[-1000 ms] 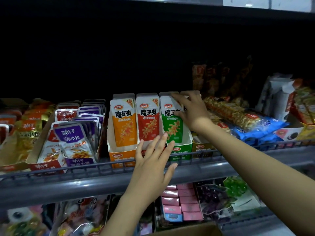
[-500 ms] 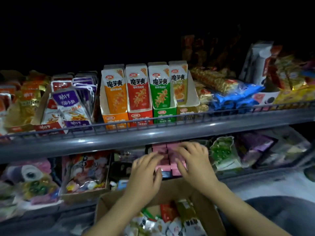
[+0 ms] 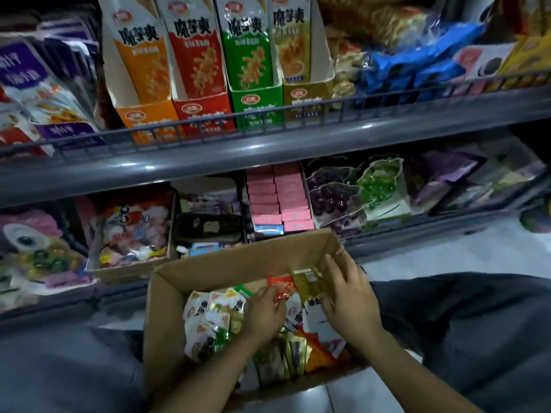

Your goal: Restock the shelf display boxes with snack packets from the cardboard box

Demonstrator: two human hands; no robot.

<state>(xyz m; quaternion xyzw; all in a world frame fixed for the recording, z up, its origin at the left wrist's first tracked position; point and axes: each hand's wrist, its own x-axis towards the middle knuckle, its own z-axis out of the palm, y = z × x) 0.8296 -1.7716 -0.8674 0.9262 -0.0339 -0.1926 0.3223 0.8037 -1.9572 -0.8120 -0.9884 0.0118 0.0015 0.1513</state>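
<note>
Here we have both hands down in the cardboard box [image 3: 167, 293], which sits open between our knees below the shelves. Our left hand [image 3: 264, 312] lies over the heap of packets [image 3: 214, 317], fingers curled, the tips on a red packet [image 3: 281, 286]; whether they actually pinch it we cannot tell. Our right hand [image 3: 347, 293] is spread wider, fingers loosely bent, the fingers against an olive-gold packet [image 3: 307, 283] that stands tilted near the box's far right corner. The two hands are near each other but apart, with the red and gold packets between them.

On the upper shelf [image 3: 268, 150], behind its wire rail, four display boxes stand side by side: orange [image 3: 146, 117], red [image 3: 202, 110], green [image 3: 258, 102] and gold [image 3: 307, 95], each with upright packets of its colour. More loose packets, white, green and orange, fill the bottom of the cardboard box. Pink cartons [image 3: 277, 195] sit on the lower shelf just behind it.
</note>
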